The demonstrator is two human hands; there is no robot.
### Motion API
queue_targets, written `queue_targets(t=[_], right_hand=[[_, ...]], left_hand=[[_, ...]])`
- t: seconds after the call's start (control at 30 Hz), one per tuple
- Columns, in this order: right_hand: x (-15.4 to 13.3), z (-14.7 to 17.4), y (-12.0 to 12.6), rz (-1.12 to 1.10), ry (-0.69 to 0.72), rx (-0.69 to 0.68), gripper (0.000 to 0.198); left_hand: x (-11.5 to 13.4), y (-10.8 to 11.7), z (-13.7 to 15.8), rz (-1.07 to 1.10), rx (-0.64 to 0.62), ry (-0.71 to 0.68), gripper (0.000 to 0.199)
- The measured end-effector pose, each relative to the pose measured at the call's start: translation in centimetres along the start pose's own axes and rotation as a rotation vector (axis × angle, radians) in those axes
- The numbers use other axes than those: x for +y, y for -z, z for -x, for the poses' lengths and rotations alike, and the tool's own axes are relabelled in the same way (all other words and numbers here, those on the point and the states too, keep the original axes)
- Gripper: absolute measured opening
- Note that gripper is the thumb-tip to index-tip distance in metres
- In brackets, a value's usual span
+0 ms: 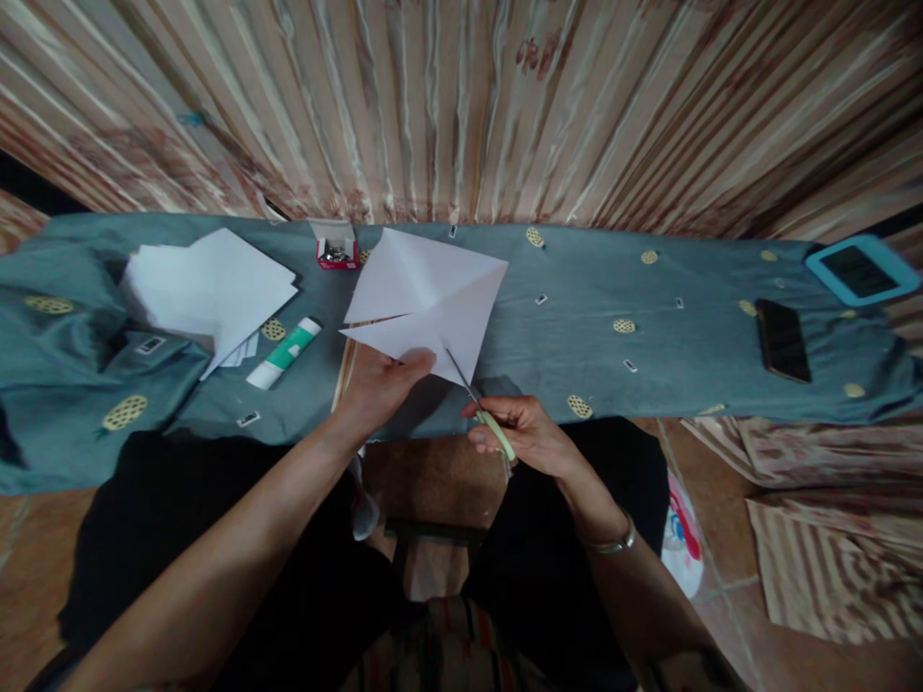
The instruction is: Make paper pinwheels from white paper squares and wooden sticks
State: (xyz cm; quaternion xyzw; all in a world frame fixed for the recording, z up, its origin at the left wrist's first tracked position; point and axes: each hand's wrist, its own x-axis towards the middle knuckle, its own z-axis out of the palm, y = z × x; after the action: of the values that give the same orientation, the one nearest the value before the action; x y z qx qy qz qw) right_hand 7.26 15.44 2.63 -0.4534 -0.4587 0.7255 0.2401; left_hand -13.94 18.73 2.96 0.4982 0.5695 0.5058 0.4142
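Note:
A square white sheet of paper (pixel 461 303) with diagonal creases lies tilted before me, a slit running in from its left corner toward the middle. My left hand (pixel 382 384) pinches its near left edge, thumb on top and fingers underneath. In my right hand (pixel 530 432) is a pair of scissors (pixel 496 434) with light green handles. Their blades reach over the near corner of the sheet; whether they bite into it I cannot tell. Part of a wooden-looking edge (pixel 344 370) shows under the paper by my left hand.
More white paper (pixel 216 288) lies at left beside a green-and-white glue stick (pixel 285 354). Behind stands a small open red box (pixel 336 252) of metal bits. At right are a dark phone (pixel 783 339) and a blue-framed device (pixel 861 271). A pleated curtain (pixel 447 106) hangs behind the cloth-covered table (pixel 692 351).

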Motion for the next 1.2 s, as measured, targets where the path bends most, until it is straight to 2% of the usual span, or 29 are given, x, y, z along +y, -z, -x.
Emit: queue_targets(t=[0.3, 0.8, 1.2], right_hand=[[-0.6, 0.1, -0.3, -0.008, 0.028, -0.007, 0.044], [-0.2, 0.0, -0.1, -0.039, 0.016, -0.004, 0.045], [-0.4, 0.1, -0.2, -0.020, 0.012, 0.005, 0.045]], left_hand=[[1.1, -1.1, 0.8, 0.163, -0.018, 0.063, 0.027], [0.9, -1.1, 0.7, 0.168, -0.031, 0.050, 0.020], [0.9, -1.2, 0.7, 0.155, -0.035, 0.044, 0.029]])
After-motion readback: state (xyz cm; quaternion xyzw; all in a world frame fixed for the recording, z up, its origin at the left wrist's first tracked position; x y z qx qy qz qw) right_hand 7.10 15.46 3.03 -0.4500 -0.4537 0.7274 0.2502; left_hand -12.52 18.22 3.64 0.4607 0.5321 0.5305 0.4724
